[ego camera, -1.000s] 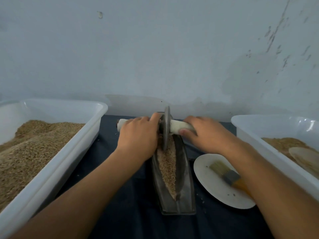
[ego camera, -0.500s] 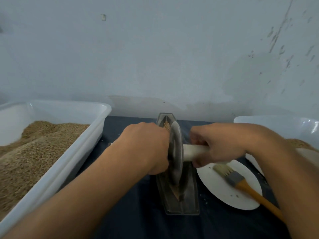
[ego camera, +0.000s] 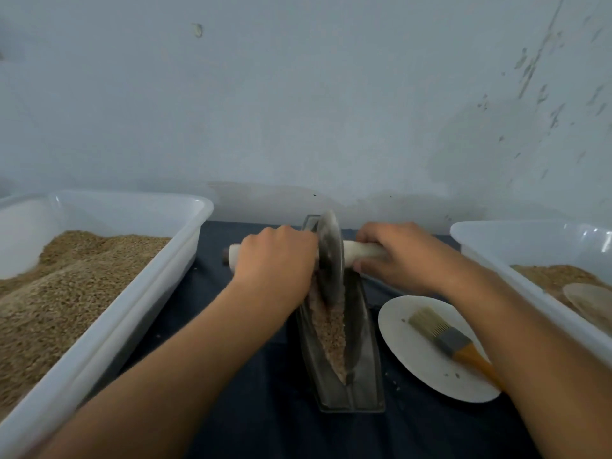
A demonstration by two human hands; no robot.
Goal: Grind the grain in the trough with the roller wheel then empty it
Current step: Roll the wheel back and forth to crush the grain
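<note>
1. Two hands grip the roller wheel's (ego camera: 329, 256) pale axle: left hand (ego camera: 276, 260) and right hand (ego camera: 395, 256), fingers curled round it.
2. The grey disc stands upright at the far end of the metal trough (ego camera: 362, 329).
3. Crushed tan grain (ego camera: 329, 329) fills the groove, on the dark worktop (ego camera: 258, 409).

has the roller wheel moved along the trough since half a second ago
Yes. The roller wheel has rolled away from the person, from the trough's near part toward its far end by the wall.
</note>
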